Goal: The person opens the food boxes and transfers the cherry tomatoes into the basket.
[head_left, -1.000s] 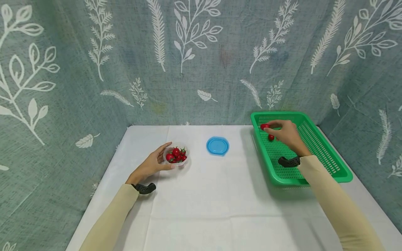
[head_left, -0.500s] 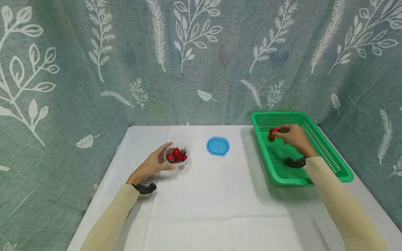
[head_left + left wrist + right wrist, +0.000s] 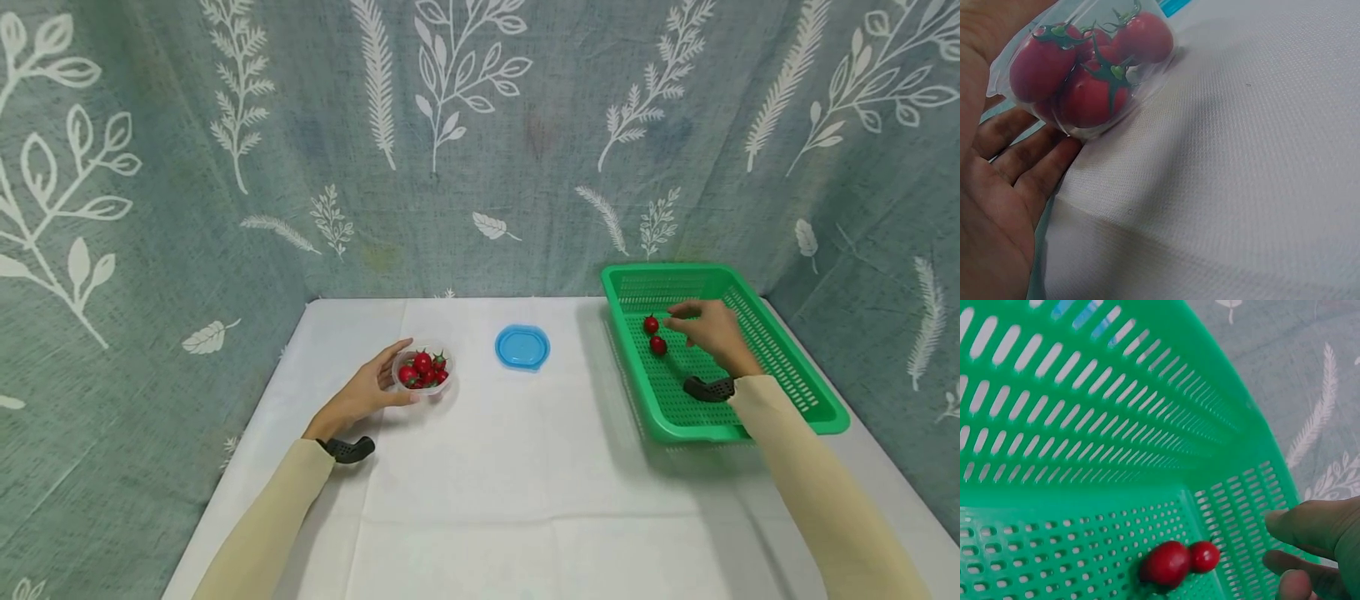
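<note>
- Our right hand (image 3: 712, 329) hangs over the green basket (image 3: 787, 367), with its fingers (image 3: 1310, 528) loose and spread. It holds nothing.
- Two small red tomatoes (image 3: 654, 333) lie on the basket floor, just beside our fingertips. In the right wrist view the two tomatoes (image 3: 1179, 561) touch each other.
- Our left hand (image 3: 360, 392) is curled around the side of a small clear cup (image 3: 422, 375) on the white cloth (image 3: 525, 467). More tomatoes (image 3: 1085, 69) with green stems sit packed in the cup.
- A blue lid (image 3: 522, 347) lies flat on the cloth between the cup and the basket, apart from both.
- We think the tomatoes are light, round and smooth, so they can roll or slip away.
- We think they are soft under the skin, so a hard squeeze could squash them.
- The best way to hold one is a gentle pinch on its two round sides with thumb and fingertip.
- The cup looks thin and bendy, so we hold it low around its wall and do not press hard.
</note>
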Demonstrator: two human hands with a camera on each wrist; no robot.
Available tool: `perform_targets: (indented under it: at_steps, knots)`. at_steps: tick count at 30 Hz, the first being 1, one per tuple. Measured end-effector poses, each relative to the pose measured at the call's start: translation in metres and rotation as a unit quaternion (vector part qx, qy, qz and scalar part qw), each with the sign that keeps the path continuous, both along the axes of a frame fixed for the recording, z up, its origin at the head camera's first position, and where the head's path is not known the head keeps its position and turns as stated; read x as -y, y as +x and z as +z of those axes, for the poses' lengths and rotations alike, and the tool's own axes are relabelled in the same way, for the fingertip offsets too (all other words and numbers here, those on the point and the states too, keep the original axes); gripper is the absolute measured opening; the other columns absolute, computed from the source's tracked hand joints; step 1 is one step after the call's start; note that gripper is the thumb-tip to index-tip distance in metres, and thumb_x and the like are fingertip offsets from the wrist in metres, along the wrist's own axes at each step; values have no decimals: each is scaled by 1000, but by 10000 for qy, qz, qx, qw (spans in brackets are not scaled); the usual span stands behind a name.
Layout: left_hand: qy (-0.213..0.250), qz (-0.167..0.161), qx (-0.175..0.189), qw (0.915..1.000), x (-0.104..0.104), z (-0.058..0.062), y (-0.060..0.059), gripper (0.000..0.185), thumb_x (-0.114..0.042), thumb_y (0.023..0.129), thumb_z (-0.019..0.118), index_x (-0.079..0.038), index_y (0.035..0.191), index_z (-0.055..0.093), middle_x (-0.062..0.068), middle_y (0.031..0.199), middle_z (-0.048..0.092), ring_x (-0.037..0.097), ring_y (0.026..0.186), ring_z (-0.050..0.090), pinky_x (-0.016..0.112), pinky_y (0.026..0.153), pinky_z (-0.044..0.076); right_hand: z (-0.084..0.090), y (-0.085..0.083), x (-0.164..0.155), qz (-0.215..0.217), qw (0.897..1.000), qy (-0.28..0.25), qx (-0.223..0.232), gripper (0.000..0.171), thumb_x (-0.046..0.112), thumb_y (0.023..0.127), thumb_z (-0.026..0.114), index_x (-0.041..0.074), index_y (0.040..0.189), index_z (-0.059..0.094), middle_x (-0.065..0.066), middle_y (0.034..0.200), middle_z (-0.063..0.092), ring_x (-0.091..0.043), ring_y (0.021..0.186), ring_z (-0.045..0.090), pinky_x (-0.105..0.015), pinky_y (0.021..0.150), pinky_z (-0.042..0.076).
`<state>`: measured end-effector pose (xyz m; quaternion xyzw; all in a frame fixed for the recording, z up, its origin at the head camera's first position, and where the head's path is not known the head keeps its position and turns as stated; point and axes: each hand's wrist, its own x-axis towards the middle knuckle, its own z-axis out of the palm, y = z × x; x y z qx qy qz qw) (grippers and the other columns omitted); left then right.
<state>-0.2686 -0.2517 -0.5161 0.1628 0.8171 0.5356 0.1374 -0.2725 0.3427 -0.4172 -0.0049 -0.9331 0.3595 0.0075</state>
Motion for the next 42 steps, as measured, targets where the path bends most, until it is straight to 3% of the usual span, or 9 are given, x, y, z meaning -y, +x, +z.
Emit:
perform_targets:
  at_steps: [9,19,26,34,42]
  knots:
    - [85,-23,12,10000,1,-1,-1,106,-38,81,90,-31,165,25,-4,169,17,31,157,15,54,124,23,13,-2,18,40,9996,-33,-279,45,35,102,67,4,134,67,-21,131,65,-36,84,67,-49,72,57]
    - [-1,-1,-72,10000,1,2,-1,106,-38,82,89,-31,165,24,-1,170,16,36,156,14,56,123,24,29,-9,66,545,9970,-380,-409,39,31,101,69,6,132,68,-17,131,65,-36,78,68,-52,73,57]
    - [24,-35,-83,10000,-1,2,0,107,-36,81,90,-30,165,24,-1,170,17,35,156,17,55,123,25,33,-15,104,896,9937,-513,-438,34,31,100,70,12,129,71,-12,125,69,-29,82,69,-44,71,60]
    - [35,-10,-51,10000,-1,1,0,106,-36,81,90,-32,165,25,-2,170,15,34,156,15,55,124,24,34,-15,146,1304,9878,-506,-685,27,27,98,73,13,122,75,-9,116,74,-24,60,62,-37,58,53]
    - [28,-15,-34,10000,-1,1,1,106,-36,82,90,-32,165,25,-1,170,15,36,156,15,56,124,24,28,-15,177,1557,9841,-610,-591,28,27,99,73,12,122,74,-8,116,73,-24,67,64,-40,61,58]
